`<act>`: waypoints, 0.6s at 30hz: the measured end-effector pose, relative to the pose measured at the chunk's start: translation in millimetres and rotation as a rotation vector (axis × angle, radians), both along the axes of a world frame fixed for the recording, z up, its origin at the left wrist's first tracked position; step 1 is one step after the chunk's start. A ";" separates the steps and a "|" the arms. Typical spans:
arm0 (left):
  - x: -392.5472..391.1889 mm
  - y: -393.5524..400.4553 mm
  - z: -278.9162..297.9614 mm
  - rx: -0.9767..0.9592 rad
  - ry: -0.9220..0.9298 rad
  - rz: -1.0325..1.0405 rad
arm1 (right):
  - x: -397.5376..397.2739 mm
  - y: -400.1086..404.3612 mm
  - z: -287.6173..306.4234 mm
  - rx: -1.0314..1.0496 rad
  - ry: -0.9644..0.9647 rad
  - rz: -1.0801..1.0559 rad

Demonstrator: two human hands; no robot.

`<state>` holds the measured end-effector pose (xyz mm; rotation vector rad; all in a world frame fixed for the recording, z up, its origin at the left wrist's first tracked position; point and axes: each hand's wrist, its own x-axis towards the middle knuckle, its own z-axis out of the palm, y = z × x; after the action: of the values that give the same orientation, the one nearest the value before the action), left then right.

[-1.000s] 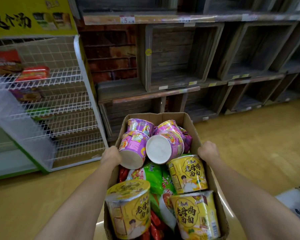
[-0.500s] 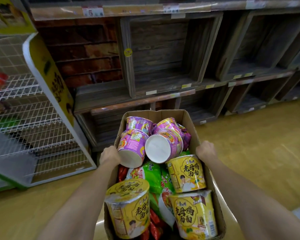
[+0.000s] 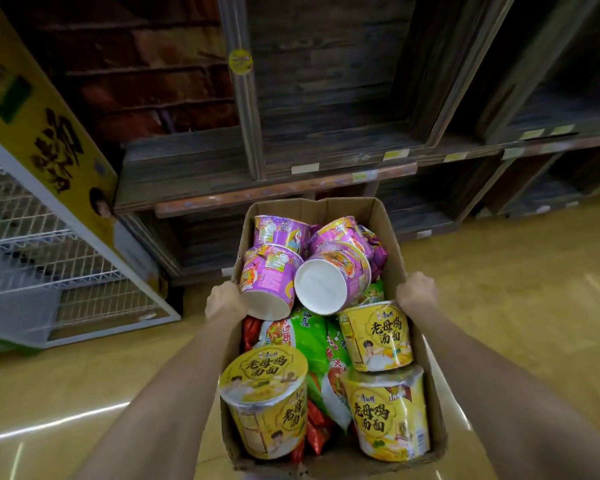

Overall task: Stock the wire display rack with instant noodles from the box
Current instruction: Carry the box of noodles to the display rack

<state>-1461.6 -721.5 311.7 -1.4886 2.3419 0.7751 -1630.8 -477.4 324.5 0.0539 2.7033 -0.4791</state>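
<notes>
I carry an open cardboard box (image 3: 381,216) in front of me, above the floor. My left hand (image 3: 222,301) grips its left wall and my right hand (image 3: 417,292) grips its right wall. Inside lie purple noodle cups (image 3: 271,275) at the far end, yellow noodle cups (image 3: 267,400) near me, and green noodle packets (image 3: 309,341) and red ones between them. The white wire display rack (image 3: 49,258) with its yellow side panel (image 3: 49,133) stands at the left, lower shelves bare.
Dark wooden shelving (image 3: 326,98) with bare compartments and small price tags fills the wall ahead. A brick-pattern panel (image 3: 146,71) sits behind the rack. Yellow-tan floor (image 3: 516,289) spreads right and left of the box.
The view has moved forward and right: the wire rack slid to the left edge and the wooden shelving came nearer. Both hands keep the same grip on the box.
</notes>
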 end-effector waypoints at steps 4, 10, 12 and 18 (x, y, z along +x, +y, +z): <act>-31.2 -19.4 -31.5 0.041 -0.008 0.066 | -33.7 -22.5 -31.5 0.033 -0.020 -0.032; -70.6 -39.6 -100.6 0.056 -0.066 0.138 | -79.3 -46.9 -113.7 0.061 -0.094 -0.043; -82.6 -43.0 -143.0 0.076 -0.091 0.159 | -93.5 -53.3 -157.2 0.071 -0.119 -0.025; -100.2 -50.0 -285.1 0.052 -0.167 0.230 | -127.4 -55.3 -309.8 0.021 -0.119 0.031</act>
<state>-1561.8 -771.4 26.5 -1.7481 2.0404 0.7273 -1758.2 -532.7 14.7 0.0450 2.5886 -0.4239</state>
